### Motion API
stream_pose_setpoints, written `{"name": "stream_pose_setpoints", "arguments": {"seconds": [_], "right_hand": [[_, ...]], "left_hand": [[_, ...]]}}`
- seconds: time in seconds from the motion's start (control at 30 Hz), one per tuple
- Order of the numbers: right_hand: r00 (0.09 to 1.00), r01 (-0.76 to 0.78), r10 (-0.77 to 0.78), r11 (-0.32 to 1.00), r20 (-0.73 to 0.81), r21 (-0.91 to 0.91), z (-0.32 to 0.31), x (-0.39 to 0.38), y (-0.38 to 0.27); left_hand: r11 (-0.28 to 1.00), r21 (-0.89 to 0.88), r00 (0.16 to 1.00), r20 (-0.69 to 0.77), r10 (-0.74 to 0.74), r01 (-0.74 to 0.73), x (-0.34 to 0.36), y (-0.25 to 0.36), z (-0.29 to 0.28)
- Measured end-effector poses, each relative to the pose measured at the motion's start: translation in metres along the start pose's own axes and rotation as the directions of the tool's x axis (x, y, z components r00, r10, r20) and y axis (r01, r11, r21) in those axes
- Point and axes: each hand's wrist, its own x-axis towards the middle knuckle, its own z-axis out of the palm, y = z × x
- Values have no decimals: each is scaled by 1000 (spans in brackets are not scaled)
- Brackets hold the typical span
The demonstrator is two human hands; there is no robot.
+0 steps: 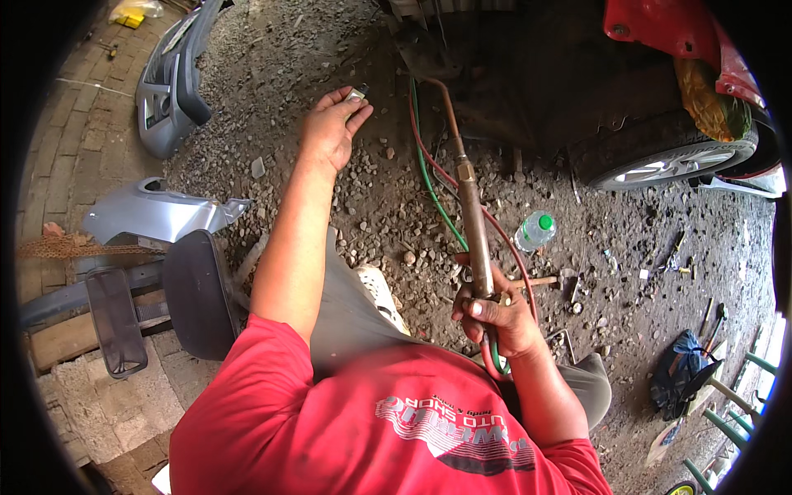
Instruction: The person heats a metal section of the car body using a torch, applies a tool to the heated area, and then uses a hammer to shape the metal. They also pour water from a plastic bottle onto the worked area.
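A red shirt (pixel 346 421) is showing below the right hand (pixel 505 318), which is gripping a metal torch (pixel 473 214); its bent tip (pixel 450 111) is reaching right of the left hand (pixel 328 136), which is pinching a small pale object (pixel 356 94).

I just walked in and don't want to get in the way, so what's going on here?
A person in a red T-shirt grips a long, brownish metal torch with a bent, copper-coloured tip in the right hand. The left hand, held out apart from the torch, pinches a small, pale object with a dark end, possibly a lighter. No flame shows at the tip. A clear plastic bottle with a green cap is on the stony ground nearby.
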Motion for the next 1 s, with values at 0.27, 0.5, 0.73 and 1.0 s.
{"name": "stream_pose_setpoints", "arguments": {"seconds": [0.27, 0.5, 0.73, 1.0], "right_hand": [[994, -25, 17, 997, 106, 79, 1, 1, 7], [986, -57, 41, 994, 162, 94, 1, -3, 6], [981, -75, 58, 993, 183, 90, 1, -5, 7], [981, -54, 32, 993, 194, 109, 2, -7, 7]], "left_hand": [[944, -301, 990, 62, -124, 137, -8, 3, 18], [900, -370, 954, 266, -135, 230, -5, 8, 13], [900, -387, 959, 265, -102, 202, -3, 7, 15], [893, -415, 968, 240, -80, 176, -5, 8, 15]]}}
